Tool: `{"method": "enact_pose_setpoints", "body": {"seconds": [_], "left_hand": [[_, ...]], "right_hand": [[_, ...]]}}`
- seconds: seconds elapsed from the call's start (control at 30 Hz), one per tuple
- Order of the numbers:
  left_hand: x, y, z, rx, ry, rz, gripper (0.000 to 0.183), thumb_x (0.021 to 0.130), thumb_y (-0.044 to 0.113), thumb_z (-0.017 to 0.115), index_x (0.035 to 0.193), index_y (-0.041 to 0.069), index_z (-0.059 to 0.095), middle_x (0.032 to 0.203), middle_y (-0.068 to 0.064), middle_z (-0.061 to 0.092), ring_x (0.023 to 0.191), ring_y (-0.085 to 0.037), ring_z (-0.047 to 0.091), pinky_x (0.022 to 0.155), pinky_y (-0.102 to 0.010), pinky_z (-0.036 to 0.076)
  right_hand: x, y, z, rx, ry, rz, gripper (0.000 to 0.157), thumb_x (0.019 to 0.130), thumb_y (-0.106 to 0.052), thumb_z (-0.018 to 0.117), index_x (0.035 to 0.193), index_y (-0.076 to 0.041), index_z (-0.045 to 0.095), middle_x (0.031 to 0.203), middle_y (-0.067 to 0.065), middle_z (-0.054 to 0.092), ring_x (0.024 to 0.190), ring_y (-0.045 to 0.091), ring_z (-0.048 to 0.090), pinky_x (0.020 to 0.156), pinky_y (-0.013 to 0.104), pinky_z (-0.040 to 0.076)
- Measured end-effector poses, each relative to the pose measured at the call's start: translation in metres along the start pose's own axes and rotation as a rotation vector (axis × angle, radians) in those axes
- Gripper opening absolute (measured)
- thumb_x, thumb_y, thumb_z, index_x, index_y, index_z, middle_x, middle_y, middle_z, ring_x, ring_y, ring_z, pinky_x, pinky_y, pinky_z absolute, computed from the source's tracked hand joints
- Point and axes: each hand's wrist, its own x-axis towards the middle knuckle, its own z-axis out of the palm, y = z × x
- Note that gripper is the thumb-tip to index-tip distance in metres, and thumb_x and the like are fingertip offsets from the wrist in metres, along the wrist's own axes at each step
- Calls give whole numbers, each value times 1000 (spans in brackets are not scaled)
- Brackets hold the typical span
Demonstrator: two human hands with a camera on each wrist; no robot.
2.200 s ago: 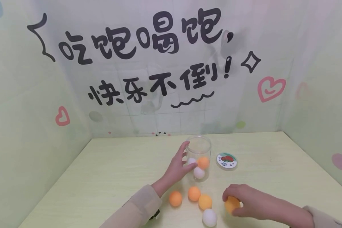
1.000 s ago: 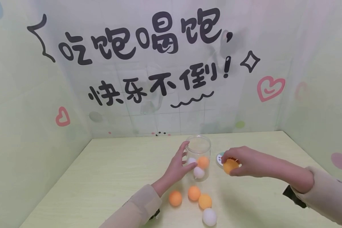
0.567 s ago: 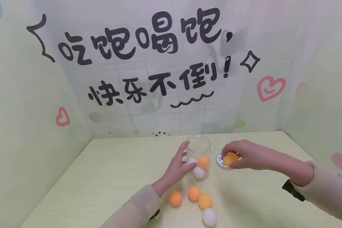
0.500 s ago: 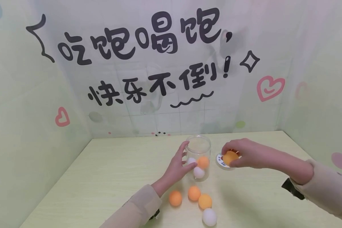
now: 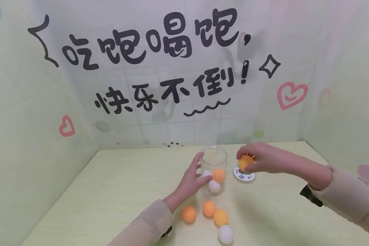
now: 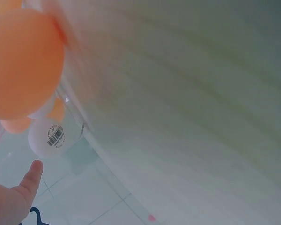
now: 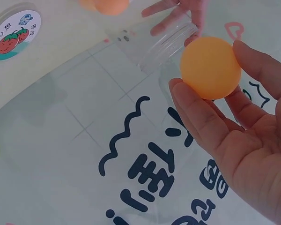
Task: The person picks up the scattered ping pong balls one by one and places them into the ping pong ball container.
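Note:
My left hand (image 5: 190, 179) holds a clear jar (image 5: 216, 162) from its left side, thumb across the front and fingers behind. Inside the jar lie an orange ping-pong ball (image 5: 219, 175) and two white ones. Between thumb and fingertips, my right hand (image 5: 262, 158) pinches a yellow-orange ping-pong ball (image 7: 210, 68), raised to the right of the jar, close to rim height. Beneath it on the table is a round white lid (image 5: 245, 177) with a red fruit print. In the left wrist view a thumb or finger shows near a white ball with printed markings (image 6: 47, 137).
On the table (image 5: 126, 184) before the jar lie two orange balls, one of them farther left (image 5: 189, 214), a yellow-orange ball (image 5: 221, 218) and a white ball (image 5: 226, 234). A printed curtain (image 5: 172, 68) with black characters stands behind the table and along both sides.
My right hand has lifted the yellow-orange ball from the table front up and away, past the lid, lately slightly higher and left. The left hand and jar stay in place.

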Motion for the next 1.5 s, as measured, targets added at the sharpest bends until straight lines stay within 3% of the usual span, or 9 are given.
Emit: {"method": "enact_pose_setpoints", "body": {"seconds": [0.87,1.5], "left_hand": [[0,1,0,21,-1,-8,76,81,14,70,141,20,24,147,-8,28,123,-35,43,91,-44,47],[1,-2,1,22,-8,-14,75,82,16,69,141,22,23,148,-8,27,124,-35,42,92,-44,46]], "right_hand": [[29,-2,-14,-68,57,-2,23,77,-5,66,100,-3,63,84,2,59,72,16,48,59,24,45],[62,-2,-3,-67,72,12,27,79,-6,64,106,-1,63,93,7,63,76,18,50,63,25,42]]}}
